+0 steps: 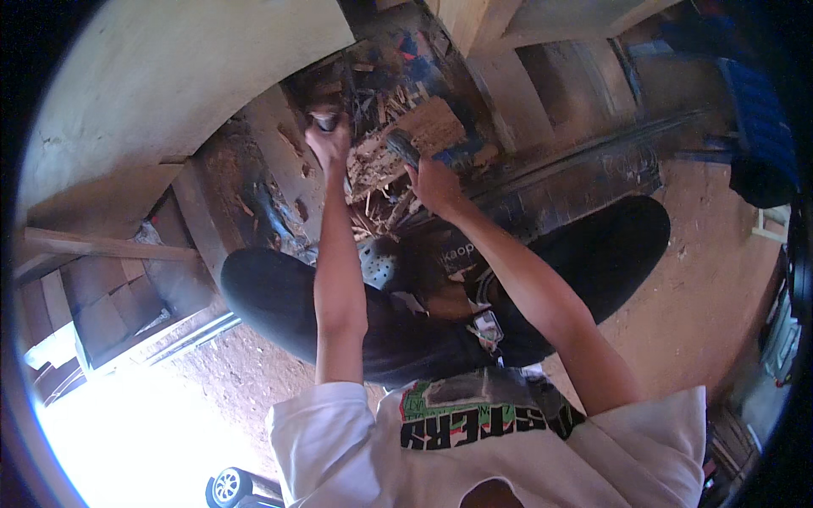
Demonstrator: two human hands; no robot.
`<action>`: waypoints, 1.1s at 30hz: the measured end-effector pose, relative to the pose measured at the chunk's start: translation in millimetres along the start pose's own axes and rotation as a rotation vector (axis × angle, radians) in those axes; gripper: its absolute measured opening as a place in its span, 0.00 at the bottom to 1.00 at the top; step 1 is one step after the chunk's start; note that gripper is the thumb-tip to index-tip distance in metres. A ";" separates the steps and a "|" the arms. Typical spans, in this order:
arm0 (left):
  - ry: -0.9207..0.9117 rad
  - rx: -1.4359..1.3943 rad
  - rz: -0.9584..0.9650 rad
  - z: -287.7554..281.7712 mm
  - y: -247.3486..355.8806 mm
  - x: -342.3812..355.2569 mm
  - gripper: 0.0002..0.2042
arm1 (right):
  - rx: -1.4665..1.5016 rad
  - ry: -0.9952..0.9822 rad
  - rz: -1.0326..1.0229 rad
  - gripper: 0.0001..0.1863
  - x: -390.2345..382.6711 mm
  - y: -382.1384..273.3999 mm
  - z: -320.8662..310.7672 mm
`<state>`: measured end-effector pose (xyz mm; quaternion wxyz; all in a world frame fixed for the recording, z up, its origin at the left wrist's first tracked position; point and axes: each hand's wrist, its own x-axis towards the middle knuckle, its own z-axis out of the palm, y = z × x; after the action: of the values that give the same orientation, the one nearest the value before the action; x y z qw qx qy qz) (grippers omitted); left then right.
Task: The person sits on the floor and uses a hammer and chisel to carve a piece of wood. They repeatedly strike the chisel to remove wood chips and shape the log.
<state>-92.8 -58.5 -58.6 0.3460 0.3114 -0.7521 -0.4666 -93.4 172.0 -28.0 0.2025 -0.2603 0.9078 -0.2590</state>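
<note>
My left hand (330, 148) reaches forward and is closed around a small rounded thing with a dark face (324, 123); its kind is not clear. To its right, my right hand (438, 184) grips a dark, elongated object (402, 148), rough-looking and pointing up and to the left; I cannot make out its exact kind. That object lies over or just above a rough, flaking brown wooden board (440, 123). Wood splinters and scraps (377, 207) are scattered about both hands.
A large pale panel (195, 76) curves over the far left. Wooden boxes or frames (525, 93) stand at the far right. Near my crossed legs is a perforated light shoe (378, 262). A blue crate-like thing (758, 118) is at the right edge, and a wheel (229, 485) at the lower left.
</note>
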 end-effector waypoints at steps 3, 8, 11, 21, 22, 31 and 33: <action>0.143 -0.399 -0.232 -13.4 25.5 13.5 0.07 | 0.029 0.005 0.003 0.21 -0.7 0.6 -2.5; 0.211 -0.292 -0.001 -28.4 36.6 19.8 0.08 | 0.067 0.013 0.037 0.22 -2.7 -1.8 0.1; 0.181 -0.065 -0.133 -32.9 32.9 4.1 0.09 | 0.021 0.043 0.007 0.24 -1.0 1.2 0.6; 0.461 -0.069 -0.076 -38.1 36.9 -25.9 0.08 | 0.206 -0.278 0.036 0.23 -2.5 -2.2 -39.9; 0.493 0.013 -0.110 -37.7 39.2 -24.9 0.08 | 0.195 -0.290 0.022 0.23 -2.8 -6.1 -42.9; 0.405 0.196 -0.062 -28.8 17.8 -35.1 0.08 | 0.127 -0.272 0.006 0.27 -24.7 -0.6 -22.2; 0.489 -0.595 -0.127 -29.9 15.1 -28.2 0.07 | 0.118 -0.293 0.014 0.28 -27.0 3.8 -11.2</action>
<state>-54.8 -45.1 -41.5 0.5607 0.3456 -0.4585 -0.5966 -79.3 194.4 -15.1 0.3498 -0.2768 0.8534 -0.2699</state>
